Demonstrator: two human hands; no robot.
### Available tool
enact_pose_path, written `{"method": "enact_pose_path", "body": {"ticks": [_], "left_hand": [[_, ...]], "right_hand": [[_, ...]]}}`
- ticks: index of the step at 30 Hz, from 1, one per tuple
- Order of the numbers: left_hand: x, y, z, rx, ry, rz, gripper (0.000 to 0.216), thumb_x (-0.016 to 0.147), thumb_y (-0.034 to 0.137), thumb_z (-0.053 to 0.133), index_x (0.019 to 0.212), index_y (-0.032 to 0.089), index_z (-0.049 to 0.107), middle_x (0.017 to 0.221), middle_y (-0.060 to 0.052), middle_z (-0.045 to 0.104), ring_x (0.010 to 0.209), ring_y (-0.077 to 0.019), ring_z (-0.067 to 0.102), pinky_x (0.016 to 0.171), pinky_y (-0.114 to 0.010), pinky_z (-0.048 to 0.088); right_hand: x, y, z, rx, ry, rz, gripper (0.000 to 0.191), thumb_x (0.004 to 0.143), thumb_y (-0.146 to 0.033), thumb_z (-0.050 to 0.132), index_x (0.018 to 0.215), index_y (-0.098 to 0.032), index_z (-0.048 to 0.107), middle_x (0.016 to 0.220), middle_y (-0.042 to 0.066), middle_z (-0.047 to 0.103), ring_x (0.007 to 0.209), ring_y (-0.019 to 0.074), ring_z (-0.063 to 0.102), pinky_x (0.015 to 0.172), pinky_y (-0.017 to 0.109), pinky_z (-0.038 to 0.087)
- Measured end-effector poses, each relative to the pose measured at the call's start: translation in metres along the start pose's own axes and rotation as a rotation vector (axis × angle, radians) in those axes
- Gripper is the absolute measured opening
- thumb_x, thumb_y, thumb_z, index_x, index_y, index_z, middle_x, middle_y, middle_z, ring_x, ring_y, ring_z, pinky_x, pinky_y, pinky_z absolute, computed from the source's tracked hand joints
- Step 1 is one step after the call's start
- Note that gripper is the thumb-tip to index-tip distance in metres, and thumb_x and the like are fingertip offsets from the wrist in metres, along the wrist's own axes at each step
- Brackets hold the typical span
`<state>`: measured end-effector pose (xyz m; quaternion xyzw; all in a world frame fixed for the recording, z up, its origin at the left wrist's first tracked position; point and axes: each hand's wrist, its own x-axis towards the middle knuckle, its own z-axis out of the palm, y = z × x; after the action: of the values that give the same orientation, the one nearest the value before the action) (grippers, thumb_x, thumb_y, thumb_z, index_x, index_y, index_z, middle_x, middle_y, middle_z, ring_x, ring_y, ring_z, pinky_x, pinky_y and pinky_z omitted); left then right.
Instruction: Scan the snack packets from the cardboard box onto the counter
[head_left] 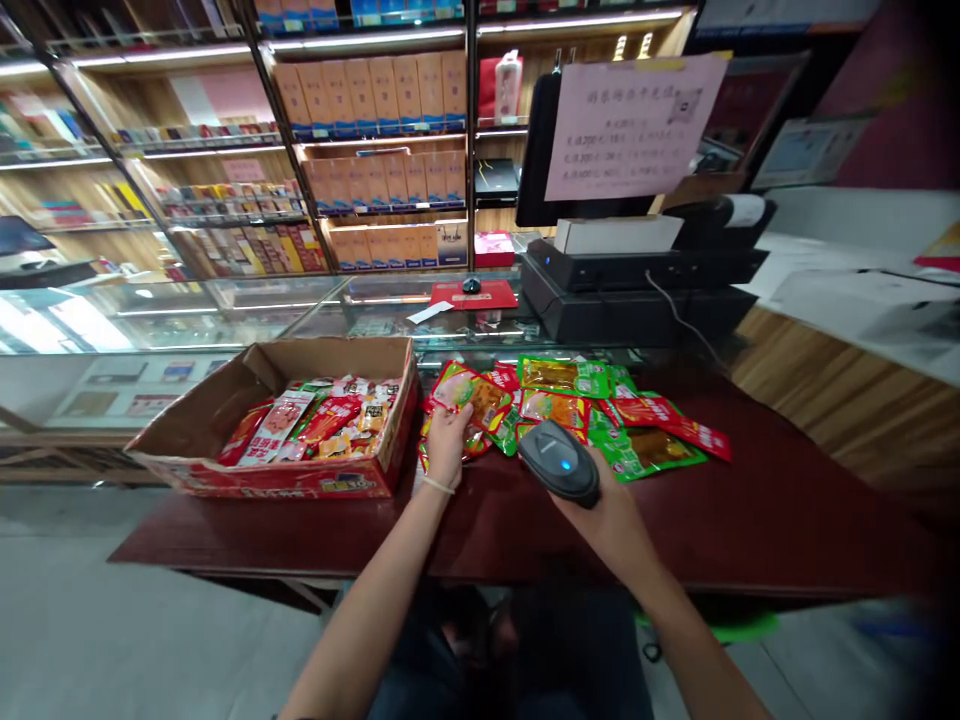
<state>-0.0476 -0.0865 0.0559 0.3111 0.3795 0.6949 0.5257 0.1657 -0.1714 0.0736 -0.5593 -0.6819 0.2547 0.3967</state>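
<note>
My left hand [448,447] is closed on the lower edge of a red snack packet [487,402] with a clear window showing brown food. My right hand [611,505] wraps round a dark grey barcode scanner [551,455] with a blue light lit on top. Beyond and beside the scanner lies a loose pile of snack packets, among them a green packet [559,376] at the back, another green packet [652,452] and a long red packet [694,432] on the right. Left of my left hand stands an open cardboard box [292,482] holding many mixed small packets.
Everything lies on a dark red table [480,545]. Behind it runs a glass counter [315,310] with a mouse [471,286] on a red mat. A black cash register [600,315] and a screen with a pink notice [626,130] stand at the back right. Stocked shelves line the wall.
</note>
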Motion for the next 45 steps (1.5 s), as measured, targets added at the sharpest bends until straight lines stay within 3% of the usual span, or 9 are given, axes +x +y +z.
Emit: {"method": "enact_pose_path", "body": {"ticks": [5,14,19,21,24,27,30,39,45], "left_hand": [[0.003,-0.017,-0.018,0.009,0.045,-0.026,0.055,0.067,0.036,0.082,0.113,0.018,0.058,0.114,-0.008,0.070,0.093,-0.0198,0.071,0.075,-0.030,0.059],[0.007,-0.016,-0.026,0.104,0.069,-0.011,0.050,0.070,0.036,0.079,0.112,0.020,0.057,0.108,-0.006,0.069,0.091,-0.0181,0.069,0.077,-0.032,0.058],[0.004,-0.020,-0.032,0.451,0.061,0.282,0.031,0.082,0.035,0.067,0.110,0.020,0.062,0.107,-0.007,0.068,0.098,-0.0194,0.065,0.086,-0.033,0.053],[-0.001,-0.018,-0.033,0.714,-0.025,0.456,0.020,0.087,0.030,0.062,0.104,0.020,0.066,0.105,-0.007,0.067,0.099,-0.0199,0.062,0.089,-0.033,0.050],[-0.016,-0.014,-0.032,1.055,-0.307,0.616,0.023,0.090,0.020,0.054,0.109,0.022,0.067,0.103,-0.008,0.064,0.101,-0.0213,0.058,0.091,-0.035,0.048],[-0.038,-0.013,-0.031,1.292,-0.562,0.691,0.031,0.093,0.016,0.048,0.119,0.023,0.063,0.105,-0.010,0.064,0.104,-0.0233,0.057,0.092,-0.038,0.046],[-0.060,-0.014,-0.036,1.460,-0.654,0.713,0.028,0.097,0.020,0.044,0.113,0.023,0.066,0.104,-0.011,0.065,0.097,-0.0234,0.058,0.086,-0.037,0.048],[-0.075,-0.019,-0.049,1.520,-0.645,0.631,0.027,0.096,0.029,0.053,0.118,0.020,0.066,0.113,-0.010,0.066,0.104,-0.0247,0.060,0.093,-0.040,0.051],[-0.082,0.029,-0.053,1.333,-0.470,0.755,0.029,0.097,0.022,0.049,0.122,0.022,0.063,0.113,-0.008,0.068,0.105,-0.0207,0.062,0.093,-0.037,0.052]], "right_hand": [[-0.009,0.011,0.002,-0.089,-0.141,0.059,0.054,0.078,-0.033,0.066,0.128,-0.028,0.048,0.101,0.006,0.075,0.101,0.0300,0.070,0.084,0.039,0.053],[-0.015,0.013,0.002,-0.083,-0.164,0.054,0.049,0.078,-0.034,0.066,0.125,-0.024,0.054,0.099,0.008,0.076,0.099,0.0316,0.071,0.084,0.041,0.053],[-0.017,0.023,0.000,-0.072,-0.096,0.086,0.050,0.079,-0.038,0.066,0.126,-0.024,0.054,0.102,0.008,0.076,0.100,0.0304,0.071,0.084,0.039,0.053],[-0.018,0.027,-0.005,-0.081,-0.041,0.109,0.050,0.079,-0.040,0.067,0.125,-0.023,0.054,0.101,0.008,0.076,0.100,0.0304,0.071,0.082,0.038,0.054],[-0.019,0.029,-0.015,-0.069,0.032,0.149,0.047,0.079,-0.045,0.067,0.119,-0.022,0.056,0.095,0.008,0.076,0.095,0.0305,0.072,0.076,0.037,0.054],[-0.022,0.028,-0.024,-0.034,0.071,0.166,0.044,0.080,-0.049,0.066,0.113,-0.021,0.058,0.094,0.009,0.075,0.095,0.0304,0.071,0.073,0.036,0.054],[-0.023,0.027,-0.026,-0.010,0.078,0.166,0.043,0.080,-0.049,0.066,0.112,-0.020,0.058,0.092,0.009,0.075,0.091,0.0293,0.071,0.071,0.035,0.054],[-0.020,0.031,-0.010,0.008,0.075,0.133,0.050,0.077,-0.051,0.069,0.114,-0.018,0.061,0.084,0.009,0.074,0.084,0.0296,0.071,0.063,0.034,0.053],[-0.004,0.004,-0.001,0.096,0.074,0.004,0.045,0.076,-0.047,0.071,0.112,-0.020,0.065,0.082,0.008,0.074,0.085,0.0308,0.070,0.065,0.038,0.055]]}}
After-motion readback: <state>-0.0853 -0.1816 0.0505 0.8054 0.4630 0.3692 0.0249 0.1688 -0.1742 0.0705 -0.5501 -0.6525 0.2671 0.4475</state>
